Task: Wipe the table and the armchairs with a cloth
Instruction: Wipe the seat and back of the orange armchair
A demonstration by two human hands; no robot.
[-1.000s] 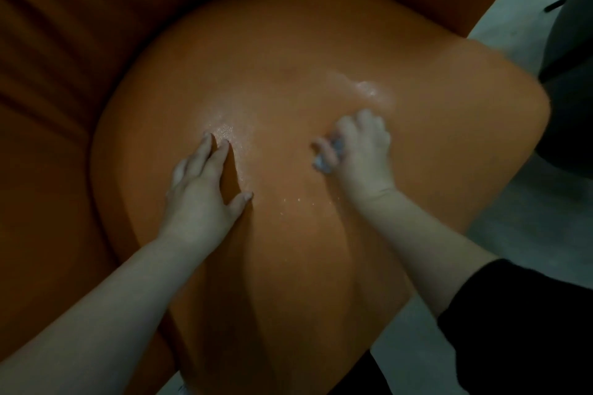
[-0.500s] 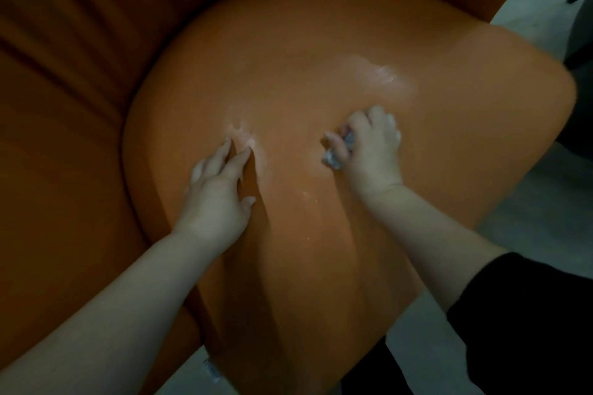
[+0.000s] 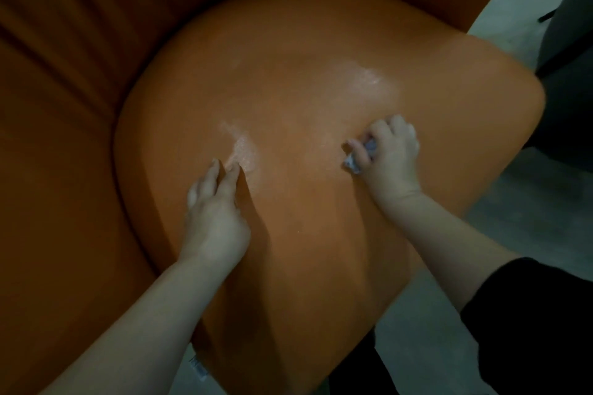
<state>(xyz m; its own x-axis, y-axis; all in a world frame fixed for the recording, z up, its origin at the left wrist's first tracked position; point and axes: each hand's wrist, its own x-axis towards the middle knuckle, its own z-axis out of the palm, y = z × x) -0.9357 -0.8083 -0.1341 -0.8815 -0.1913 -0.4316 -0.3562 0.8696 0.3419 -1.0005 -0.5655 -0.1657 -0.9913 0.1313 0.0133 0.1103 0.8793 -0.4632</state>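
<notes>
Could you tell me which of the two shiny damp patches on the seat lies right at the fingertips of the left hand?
The nearer damp patch, just beyond the left hand; the other patch lies farther back, beyond the right hand gripping the cloth.

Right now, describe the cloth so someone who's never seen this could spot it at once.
Find the big orange armchair seat filling the view. On its right half rests the right hand, fingers curled. The cloth is the small crumpled whitish wad poking out by the thumb, the only pale fabric against the orange.

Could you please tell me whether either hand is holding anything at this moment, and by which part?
The right hand grips a small crumpled cloth, bunched under its curled fingers against the seat cushion. The left hand holds nothing, fingers resting on the cushion.
</notes>
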